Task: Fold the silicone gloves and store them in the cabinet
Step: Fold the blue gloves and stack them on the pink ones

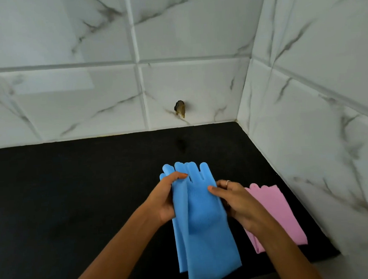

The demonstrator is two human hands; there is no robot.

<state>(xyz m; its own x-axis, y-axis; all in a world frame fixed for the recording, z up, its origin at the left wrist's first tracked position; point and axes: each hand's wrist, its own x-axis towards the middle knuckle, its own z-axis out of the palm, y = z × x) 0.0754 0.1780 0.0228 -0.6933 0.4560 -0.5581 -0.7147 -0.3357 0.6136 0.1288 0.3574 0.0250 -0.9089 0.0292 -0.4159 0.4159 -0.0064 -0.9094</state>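
Marble-veined wall tiles (196,77) meet in a corner behind a black countertop (62,191), over which the work is being done. By the left hand (164,200) the blue gloves (204,236) are gripped along their left edge, thumb laid across the front near the finger roots and the other fingers curled behind. The right edge is pinched at about the same height by the right hand (235,201), thumb on the front face. Between the two grips the stacked pair (two layers can be made out at the lower left) is held with its long axis running away from the person: fingertips toward the wall, cuffs toward the body and out of view at the bottom. Neither hand is judged nearer; a fold would bring the two ends together across that axis. Just right of the right hand, a pink pair (273,211) lies flat on the counter, seemingly folded. No cabinet is seen.
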